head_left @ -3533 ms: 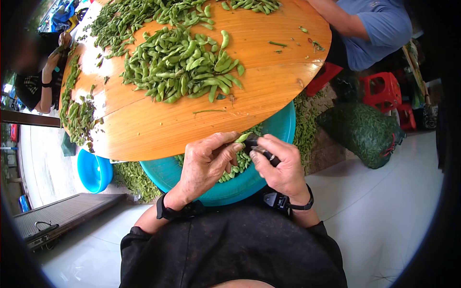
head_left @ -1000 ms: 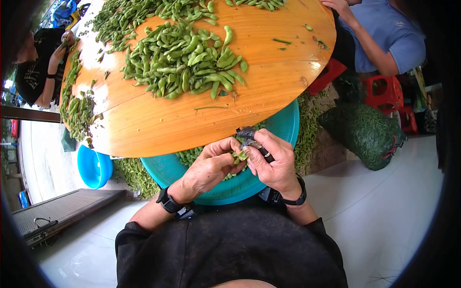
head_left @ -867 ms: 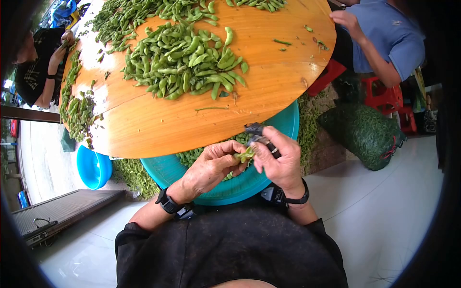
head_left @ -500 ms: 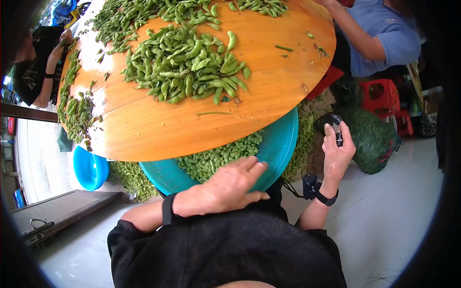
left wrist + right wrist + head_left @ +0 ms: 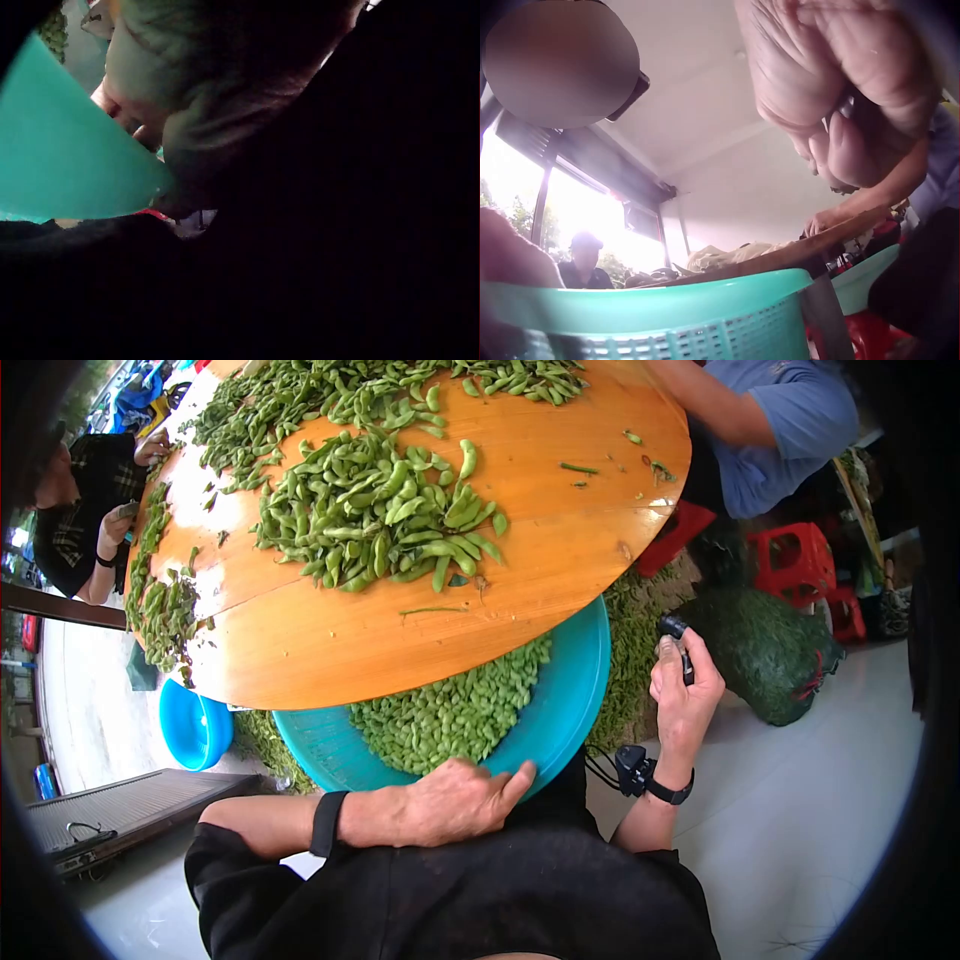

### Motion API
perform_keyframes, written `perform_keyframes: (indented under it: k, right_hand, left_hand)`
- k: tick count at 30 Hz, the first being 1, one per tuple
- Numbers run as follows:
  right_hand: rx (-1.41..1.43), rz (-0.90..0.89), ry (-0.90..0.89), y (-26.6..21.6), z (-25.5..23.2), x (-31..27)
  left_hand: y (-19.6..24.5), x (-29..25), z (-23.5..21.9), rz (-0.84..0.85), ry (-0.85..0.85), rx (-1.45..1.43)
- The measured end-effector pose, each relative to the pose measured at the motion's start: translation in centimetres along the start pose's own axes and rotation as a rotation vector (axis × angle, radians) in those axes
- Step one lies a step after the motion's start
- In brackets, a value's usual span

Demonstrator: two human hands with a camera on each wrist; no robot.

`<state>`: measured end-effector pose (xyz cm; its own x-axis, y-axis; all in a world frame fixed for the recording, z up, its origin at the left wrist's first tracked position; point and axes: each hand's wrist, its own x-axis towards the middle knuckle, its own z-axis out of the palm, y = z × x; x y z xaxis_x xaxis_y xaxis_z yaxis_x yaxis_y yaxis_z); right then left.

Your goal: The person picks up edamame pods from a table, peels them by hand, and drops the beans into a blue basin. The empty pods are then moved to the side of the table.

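Observation:
A teal basin [image 5: 570, 700] heaped with green bean pods [image 5: 450, 710] sits half under the round wooden table [image 5: 330, 630]. My left hand [image 5: 460, 800] rests flat on the basin's near rim, fingers stretched out and holding nothing. In the left wrist view the left hand [image 5: 225, 82] is a blur beside the teal basin [image 5: 60, 165]. My right hand [image 5: 683, 685] is raised to the right of the basin, clear of it, and grips a small dark tool [image 5: 675, 632]. A big pile of pods [image 5: 380, 510] lies on the table top.
A small blue bowl [image 5: 195, 725] stands on the floor at the left. At the right are a green mesh sack [image 5: 765, 645] and red stools [image 5: 795, 550]. A person in blue [image 5: 770, 420] sits across; another person [image 5: 85, 500] sits far left.
Both hands worked one pod together over the basin a second ago. They have parted: the left dropped to the basin's near rim, the right swung out right with the tool.

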<state>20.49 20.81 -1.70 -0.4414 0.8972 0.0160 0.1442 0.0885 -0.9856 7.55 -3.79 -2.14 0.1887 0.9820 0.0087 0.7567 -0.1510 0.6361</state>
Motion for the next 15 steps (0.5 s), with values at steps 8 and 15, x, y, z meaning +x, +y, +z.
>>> perform_keyframes:
  k: [8, 15]
  right_hand:
    - [-0.121, -0.079, -0.176, -0.9, 2.9, -0.9]
    - [-0.094, -0.094, -0.238, -1.0, 3.7, -1.6]
  left_hand:
    - [-1.1, -0.3, -5.0, 0.043, 0.121, -0.246]
    - [-6.4, 1.8, -10.7, -0.358, 0.662, 0.125]
